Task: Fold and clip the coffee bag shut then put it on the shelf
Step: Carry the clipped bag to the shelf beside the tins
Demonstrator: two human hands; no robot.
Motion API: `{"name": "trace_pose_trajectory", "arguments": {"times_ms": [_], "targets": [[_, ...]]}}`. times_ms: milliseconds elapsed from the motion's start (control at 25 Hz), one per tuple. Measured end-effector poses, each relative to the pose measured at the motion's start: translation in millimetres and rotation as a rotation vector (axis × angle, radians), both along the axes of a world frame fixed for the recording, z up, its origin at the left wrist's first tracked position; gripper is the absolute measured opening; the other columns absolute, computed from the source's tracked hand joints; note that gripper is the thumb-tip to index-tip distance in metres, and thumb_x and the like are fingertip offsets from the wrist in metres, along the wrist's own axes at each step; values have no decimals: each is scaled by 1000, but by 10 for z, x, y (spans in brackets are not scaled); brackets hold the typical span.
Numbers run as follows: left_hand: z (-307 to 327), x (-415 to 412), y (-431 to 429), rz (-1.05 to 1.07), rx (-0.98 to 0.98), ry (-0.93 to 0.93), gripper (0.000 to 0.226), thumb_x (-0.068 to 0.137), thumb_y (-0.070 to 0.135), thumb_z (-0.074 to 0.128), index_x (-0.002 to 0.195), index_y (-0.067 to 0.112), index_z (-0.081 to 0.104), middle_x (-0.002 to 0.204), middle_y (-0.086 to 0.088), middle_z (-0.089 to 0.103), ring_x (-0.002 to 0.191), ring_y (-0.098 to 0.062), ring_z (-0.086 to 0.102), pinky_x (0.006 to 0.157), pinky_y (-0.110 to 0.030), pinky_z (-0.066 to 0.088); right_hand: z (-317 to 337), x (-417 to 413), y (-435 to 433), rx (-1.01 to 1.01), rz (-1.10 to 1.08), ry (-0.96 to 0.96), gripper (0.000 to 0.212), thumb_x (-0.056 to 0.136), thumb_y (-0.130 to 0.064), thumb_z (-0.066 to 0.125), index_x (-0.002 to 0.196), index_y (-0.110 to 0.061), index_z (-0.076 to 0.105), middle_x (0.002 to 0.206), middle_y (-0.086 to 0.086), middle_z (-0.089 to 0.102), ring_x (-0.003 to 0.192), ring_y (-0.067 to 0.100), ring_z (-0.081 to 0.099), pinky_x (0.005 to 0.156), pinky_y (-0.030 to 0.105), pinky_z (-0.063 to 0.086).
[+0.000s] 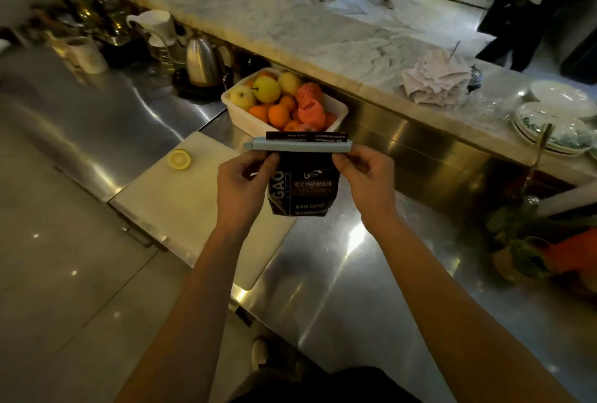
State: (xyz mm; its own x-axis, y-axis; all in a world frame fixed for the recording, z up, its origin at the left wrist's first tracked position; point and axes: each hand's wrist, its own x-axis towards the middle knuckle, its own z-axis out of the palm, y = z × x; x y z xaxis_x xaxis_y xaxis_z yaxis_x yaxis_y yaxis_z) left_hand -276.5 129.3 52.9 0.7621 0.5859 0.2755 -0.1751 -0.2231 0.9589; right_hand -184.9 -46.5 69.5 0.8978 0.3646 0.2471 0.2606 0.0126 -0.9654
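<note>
A dark coffee bag [305, 187] with white print is held upright above the steel counter [355, 273]. A long light-blue clip [297, 145] lies across its top, with a strip of the bag's edge showing above the clip. My left hand [240, 183] pinches the bag and clip at the left side. My right hand [363, 173] pinches the right side near the clip's end. No shelf is clearly in view.
A white tub of fruit [284, 102] stands right behind the bag. A white cutting board [181, 202] with a lemon half [179, 159] lies to the left. A kettle [202, 61] and jugs stand at back left, plates [555, 121] and vegetables [549, 241] at the right. People stand beyond the marble ledge [290, 24].
</note>
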Motion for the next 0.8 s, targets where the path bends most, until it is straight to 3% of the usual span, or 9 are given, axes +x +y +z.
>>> {"name": "trace_pose_trajectory", "arguments": {"times_ms": [200,480,640,800], "targets": [[-26,-613,52,278,33,19,20,92,19,67,84,36,73,75,22,74,74,4,67,67,-15,51,-26,-212,386,29,268,30,16,92,-15,63,101,-27,69,94,-12,74,94,6,69,77,17,54],[-132,-2145,108,733,-36,20,12,93,16,65,90,20,75,80,12,76,81,-5,71,72,-21,55,-210,-1271,1219,13,719,102,12,91,-6,62,100,-8,69,89,0,72,84,4,68,72,17,52],[-26,-3224,-24,1007,-26,0,16,95,15,63,91,25,75,82,12,77,82,-4,72,72,-18,55,-126,-2258,1597,8,1007,88,12,91,-13,63,102,-16,70,95,-2,73,90,6,69,73,17,53],[31,-4374,-352,1298,-4,-35,16,95,11,62,98,22,73,91,8,76,88,-9,74,76,-19,56,15,-3482,1798,13,1309,91,17,91,-13,63,92,-29,69,87,-11,74,87,5,70,71,16,53]]}}
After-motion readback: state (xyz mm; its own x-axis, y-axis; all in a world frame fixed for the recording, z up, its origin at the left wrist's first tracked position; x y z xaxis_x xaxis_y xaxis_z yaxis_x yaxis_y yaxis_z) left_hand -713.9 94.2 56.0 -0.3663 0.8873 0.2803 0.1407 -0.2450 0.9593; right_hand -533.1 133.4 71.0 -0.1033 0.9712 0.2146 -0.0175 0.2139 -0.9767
